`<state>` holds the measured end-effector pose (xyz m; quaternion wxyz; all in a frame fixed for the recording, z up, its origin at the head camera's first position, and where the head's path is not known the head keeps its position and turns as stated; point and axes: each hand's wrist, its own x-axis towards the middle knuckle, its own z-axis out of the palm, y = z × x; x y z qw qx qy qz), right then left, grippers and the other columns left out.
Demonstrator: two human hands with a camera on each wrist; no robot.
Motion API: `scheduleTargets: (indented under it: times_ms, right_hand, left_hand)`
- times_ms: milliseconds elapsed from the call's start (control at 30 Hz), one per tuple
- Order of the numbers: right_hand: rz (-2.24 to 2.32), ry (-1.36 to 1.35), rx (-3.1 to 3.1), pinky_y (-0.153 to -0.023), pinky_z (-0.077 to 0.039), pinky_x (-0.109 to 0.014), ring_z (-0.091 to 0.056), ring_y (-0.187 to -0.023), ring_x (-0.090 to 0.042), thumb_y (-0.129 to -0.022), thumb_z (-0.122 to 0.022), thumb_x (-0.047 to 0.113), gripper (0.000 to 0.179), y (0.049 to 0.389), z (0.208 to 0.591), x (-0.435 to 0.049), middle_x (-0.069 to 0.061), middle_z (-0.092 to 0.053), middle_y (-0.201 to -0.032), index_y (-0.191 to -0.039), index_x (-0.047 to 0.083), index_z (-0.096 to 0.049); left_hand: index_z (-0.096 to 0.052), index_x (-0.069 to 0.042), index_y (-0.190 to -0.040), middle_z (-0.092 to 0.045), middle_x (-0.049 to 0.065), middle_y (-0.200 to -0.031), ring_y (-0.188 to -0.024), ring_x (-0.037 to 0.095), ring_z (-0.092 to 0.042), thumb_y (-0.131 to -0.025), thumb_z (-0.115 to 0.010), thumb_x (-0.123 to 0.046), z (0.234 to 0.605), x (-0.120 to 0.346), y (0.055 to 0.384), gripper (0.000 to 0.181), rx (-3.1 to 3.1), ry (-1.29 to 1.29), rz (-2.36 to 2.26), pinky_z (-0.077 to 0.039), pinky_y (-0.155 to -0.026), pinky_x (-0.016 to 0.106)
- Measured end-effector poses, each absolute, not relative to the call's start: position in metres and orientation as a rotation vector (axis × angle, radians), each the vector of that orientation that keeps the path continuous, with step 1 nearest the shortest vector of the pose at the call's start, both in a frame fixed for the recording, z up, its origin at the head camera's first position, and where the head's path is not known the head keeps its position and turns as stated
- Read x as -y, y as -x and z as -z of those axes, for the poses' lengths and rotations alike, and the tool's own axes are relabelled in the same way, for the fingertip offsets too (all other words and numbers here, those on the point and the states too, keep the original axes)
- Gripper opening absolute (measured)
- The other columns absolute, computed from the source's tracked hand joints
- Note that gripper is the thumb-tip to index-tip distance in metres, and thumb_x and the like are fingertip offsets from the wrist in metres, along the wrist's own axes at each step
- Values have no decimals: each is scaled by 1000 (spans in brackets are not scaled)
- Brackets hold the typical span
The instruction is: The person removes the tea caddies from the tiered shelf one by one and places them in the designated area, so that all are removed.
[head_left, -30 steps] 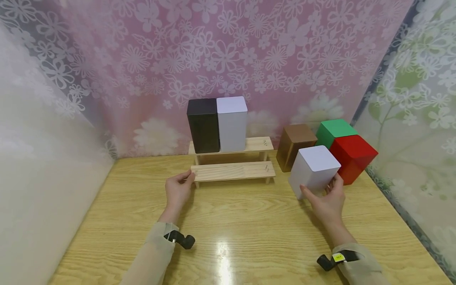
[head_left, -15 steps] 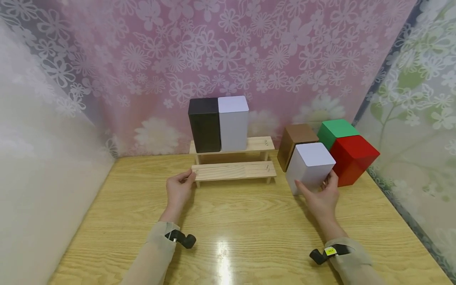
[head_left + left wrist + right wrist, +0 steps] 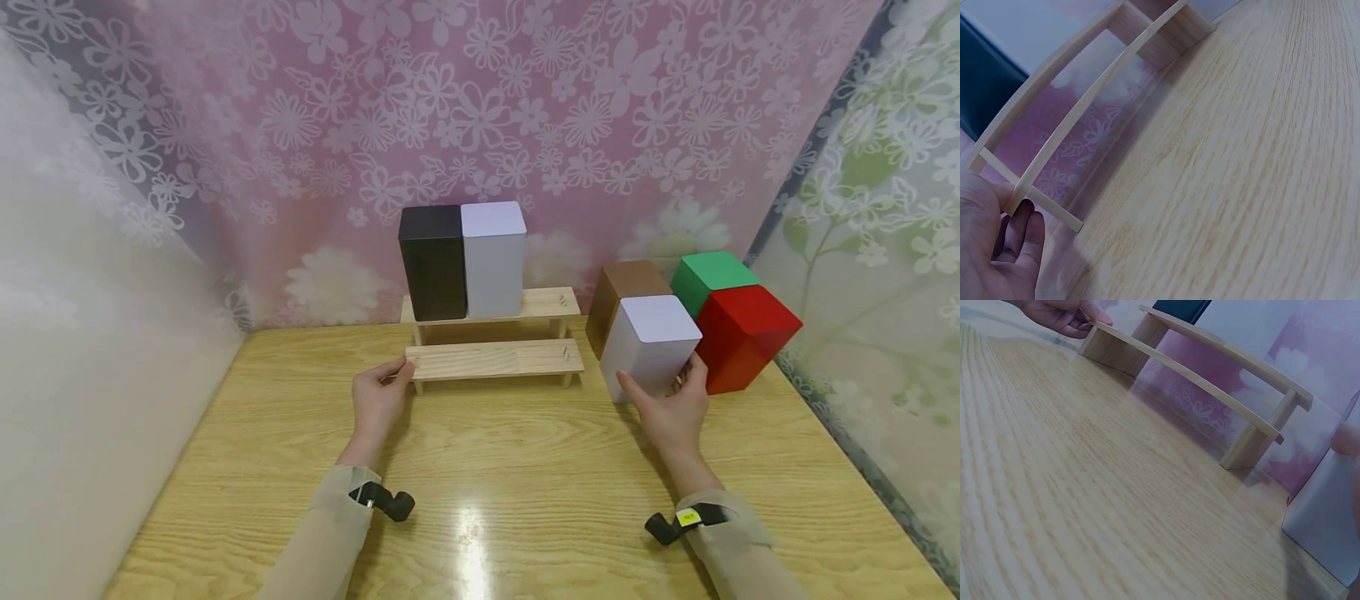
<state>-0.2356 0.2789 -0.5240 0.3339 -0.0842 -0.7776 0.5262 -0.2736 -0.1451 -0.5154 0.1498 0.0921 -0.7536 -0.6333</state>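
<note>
My left hand point(image 3: 377, 400) pinches the left end of the lower step of a two-tier wooden shelf point(image 3: 495, 360). In the left wrist view the thumb lies above the board and the fingers point(image 3: 1032, 240) curl below it. On the right, my right hand point(image 3: 678, 417) grips a white box point(image 3: 648, 358) low down, thumb on the near face and fingers round its right side. That box point(image 3: 1322, 519) stands at the table surface in the right wrist view; whether its base touches is unclear. A black box point(image 3: 433, 267) and another white box point(image 3: 495, 262) stand side by side on the upper step.
A brown box point(image 3: 633, 279) is just behind the held white box and partly hidden by it. Green point(image 3: 716, 271) and red point(image 3: 746, 333) boxes stand close together to the right. A pink flowered curtain point(image 3: 480, 125) hangs behind the wooden table point(image 3: 480, 467).
My right hand has shifted the white box a little left and back, closer to the brown box and away from the red one. The left hand has stayed on the shelf end.
</note>
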Motion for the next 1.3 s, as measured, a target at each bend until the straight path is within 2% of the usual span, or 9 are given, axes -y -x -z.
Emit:
scheduleTargets:
  times_ms: [233,467,567,733,967,1167,1300]
  right_hand:
    - [-1400,248,2049,-121,-38,-56,-47,-141,-31,-81,-94,19,94,233,518,-278,-7,-49,-155,-157,14,-39]
    - [-1388,176,1995,-119,-42,-38,-52,-134,-29,-75,-96,7,98,228,501,-283,-7,-54,-151,-156,10,-41]
    - [-1368,148,1984,-116,-46,-36,-54,-132,-28,-75,-96,6,97,225,491,-285,-8,-56,-150,-156,11,-43]
    - [-1344,137,2010,-118,-44,-36,-50,-139,-25,-80,-94,11,92,215,469,-286,-5,-52,-154,-156,12,-42]
    - [-1306,72,2005,-117,-41,-26,-48,-141,-24,-80,-94,8,90,207,445,-282,-2,-52,-153,-155,10,-45]
    - [-1307,-11,2009,-122,-39,-35,-47,-142,-24,-77,-95,4,93,205,424,-270,-2,-52,-154,-155,8,-45]
    - [-1308,-63,2004,-123,-37,-35,-46,-143,-23,-76,-94,2,93,205,409,-257,-1,-51,-155,-155,7,-46]
  left_hand:
    - [-79,2,-117,-76,19,-118,-89,20,-74,-97,-80,-12,515,143,272,24,2164,-245,1810,-58,-65,15]
    - [-79,2,-117,-76,18,-118,-88,17,-73,-97,-80,-11,516,144,273,24,2144,-255,1834,-58,-63,16]
    - [-79,2,-117,-76,18,-118,-92,19,-73,-96,-81,-11,517,144,273,24,2127,-274,1852,-58,-64,15]
    - [-79,3,-117,-74,21,-120,-94,22,-73,-96,-81,-10,518,144,274,25,2116,-283,1865,-59,-67,15]
    - [-79,2,-117,-75,20,-120,-96,23,-73,-96,-81,-10,519,146,275,25,2111,-294,1872,-60,-70,17]
    - [-79,2,-117,-75,19,-119,-99,26,-73,-96,-81,-11,517,146,275,25,2127,-289,1849,-59,-70,16]
    - [-80,1,-117,-75,19,-119,-101,27,-72,-96,-81,-11,517,145,276,24,2122,-290,1865,-60,-71,17]
